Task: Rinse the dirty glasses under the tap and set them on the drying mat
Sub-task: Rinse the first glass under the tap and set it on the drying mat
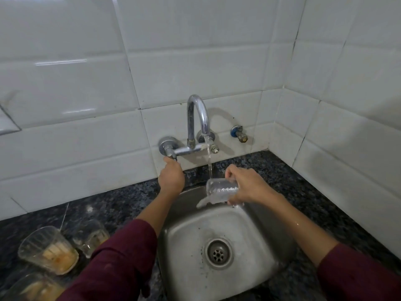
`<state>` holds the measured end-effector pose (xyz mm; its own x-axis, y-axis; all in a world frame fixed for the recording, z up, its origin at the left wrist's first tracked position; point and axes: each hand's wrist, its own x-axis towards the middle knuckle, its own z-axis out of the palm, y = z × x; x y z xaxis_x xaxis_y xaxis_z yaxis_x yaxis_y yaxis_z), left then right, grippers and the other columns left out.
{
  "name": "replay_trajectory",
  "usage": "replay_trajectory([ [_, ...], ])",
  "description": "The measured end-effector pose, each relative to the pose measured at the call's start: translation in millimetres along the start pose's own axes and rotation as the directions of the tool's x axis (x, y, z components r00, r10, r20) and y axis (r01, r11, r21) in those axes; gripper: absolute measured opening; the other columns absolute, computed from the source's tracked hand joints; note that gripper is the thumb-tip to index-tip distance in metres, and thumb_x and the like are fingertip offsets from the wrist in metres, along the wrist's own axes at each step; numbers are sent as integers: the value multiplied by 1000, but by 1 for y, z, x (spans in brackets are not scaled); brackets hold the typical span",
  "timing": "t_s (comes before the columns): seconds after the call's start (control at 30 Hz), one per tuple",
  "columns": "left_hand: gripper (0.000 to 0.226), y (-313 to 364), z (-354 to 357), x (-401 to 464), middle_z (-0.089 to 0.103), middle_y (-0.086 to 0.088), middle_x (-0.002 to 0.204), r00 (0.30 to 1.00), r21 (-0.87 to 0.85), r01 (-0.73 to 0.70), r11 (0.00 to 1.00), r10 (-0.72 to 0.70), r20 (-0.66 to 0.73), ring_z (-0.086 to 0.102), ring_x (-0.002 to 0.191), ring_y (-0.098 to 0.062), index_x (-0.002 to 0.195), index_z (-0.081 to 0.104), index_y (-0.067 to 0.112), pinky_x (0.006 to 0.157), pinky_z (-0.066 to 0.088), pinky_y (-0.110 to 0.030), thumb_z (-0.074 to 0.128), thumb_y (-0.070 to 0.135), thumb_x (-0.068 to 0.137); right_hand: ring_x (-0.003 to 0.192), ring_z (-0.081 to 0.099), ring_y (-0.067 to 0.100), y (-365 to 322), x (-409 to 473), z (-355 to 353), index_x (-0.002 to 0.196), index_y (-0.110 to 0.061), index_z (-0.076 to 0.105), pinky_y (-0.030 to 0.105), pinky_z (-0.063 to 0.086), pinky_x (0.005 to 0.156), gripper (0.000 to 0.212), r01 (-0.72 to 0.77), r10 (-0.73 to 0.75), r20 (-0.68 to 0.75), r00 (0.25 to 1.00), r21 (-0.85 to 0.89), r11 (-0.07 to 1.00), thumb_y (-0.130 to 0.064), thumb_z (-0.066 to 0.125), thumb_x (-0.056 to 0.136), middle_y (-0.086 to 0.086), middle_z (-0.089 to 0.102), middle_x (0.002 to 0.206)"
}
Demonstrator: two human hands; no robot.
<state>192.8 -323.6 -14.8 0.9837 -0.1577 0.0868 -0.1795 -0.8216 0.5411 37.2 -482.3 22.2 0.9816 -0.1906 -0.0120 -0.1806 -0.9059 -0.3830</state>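
Water runs from the chrome tap [198, 115] into a clear glass [220, 190] that my right hand [247, 185] grips on its side over the steel sink [256, 240], and spills out of its mouth. My left hand [171, 175] holds the tap's left handle [171, 156] on the wall. Three dirty glasses stand on the dark counter at the lower left: one with brown residue [48, 249], one behind it [91, 236] partly hidden by my sleeve, and one at the bottom edge [32, 287]. No drying mat is in view.
White tiled walls close the back and right sides. A small blue-capped valve [238, 133] sticks out of the wall right of the tap. The speckled granite counter [288, 183] surrounds the sink, with the drain [218, 254] at its middle.
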Motion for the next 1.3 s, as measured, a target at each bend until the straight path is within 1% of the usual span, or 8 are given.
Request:
replay_trajectory([
  [0.23, 34, -7, -9, 0, 64, -20, 108, 990, 238, -137, 962, 140, 4, 61, 96, -41, 130, 36, 0, 69, 40, -43, 38, 15, 100, 97, 47, 19, -11, 1, -8, 101, -32, 51, 29, 34, 79, 54, 103, -93, 75, 993, -141, 985, -38, 83, 58, -3, 53, 101],
  [0.37, 26, -5, -31, -21, 63, -19, 106, 963, 389, -243, 889, 171, 210, 61, 94, -36, 111, 57, 1, 73, 47, -40, 52, 16, 91, 103, 40, 18, -18, 3, -11, 113, -31, 54, 28, 38, 80, 62, 149, -126, 137, 983, -177, 973, -35, 84, 59, -2, 43, 110],
  [0.5, 64, -3, -31, -61, 59, -13, 130, 772, 65, -471, 880, 376, 512, 58, 116, -27, 129, 53, 7, 95, 46, -33, 77, 27, 75, 109, 40, 15, -27, 2, -13, 122, -25, 41, 27, 37, 83, 80, 177, -162, 158, 974, -89, 980, -28, 87, 56, -1, 47, 120],
  [0.6, 92, -5, -25, -92, 52, -1, 141, 719, -279, -434, 857, 516, 466, 50, 128, -18, 144, 38, 15, 99, 37, -19, 84, 35, 67, 111, 40, 13, -32, -2, -12, 128, -24, 35, 26, 37, 86, 89, 198, -201, 116, 973, 42, 979, -22, 87, 56, 1, 46, 126],
  [0.8, 66, -21, 5, -109, 72, 4, 103, 881, -550, -248, 798, 421, 213, 68, 95, -12, 111, 64, 19, 85, 55, -42, 82, 49, 54, 113, 51, 14, -37, -16, 19, 132, -38, 35, 37, 48, 96, 97, 167, -102, -158, 982, 482, 860, -19, 88, 53, -2, 49, 123],
  [0.93, 60, -29, 13, -120, 72, 5, 104, 938, -568, -227, 791, 334, 90, 67, 94, -4, 110, 64, 20, 85, 56, -32, 82, 37, 56, 111, 58, 15, -35, -23, 70, 126, -35, 43, 38, 51, 93, 82, 70, 110, -194, 975, 737, 672, -34, 84, 55, -3, 56, 124],
  [1.2, 63, -51, 2, -119, 70, 3, 110, 962, -503, -173, 847, 254, 97, 64, 92, -3, 120, 60, 17, 74, 44, -4, 85, 29, 63, 79, 62, 8, -64, -14, 84, 110, -20, 61, 7, 47, 56, 49, 8, 163, -175, 971, 704, 710, -22, 83, 66, -5, 65, 90],
  [1.3, 75, -65, -38, -113, 65, 0, 122, 959, -488, -205, 848, 273, 72, 62, 106, -9, 132, 50, 14, 87, 47, -16, 84, 32, 67, 82, 63, 11, -96, 2, 71, 110, -19, 62, 14, 49, 68, 51, 53, 119, -199, 973, 691, 720, -22, 84, 64, -2, 67, 91],
])
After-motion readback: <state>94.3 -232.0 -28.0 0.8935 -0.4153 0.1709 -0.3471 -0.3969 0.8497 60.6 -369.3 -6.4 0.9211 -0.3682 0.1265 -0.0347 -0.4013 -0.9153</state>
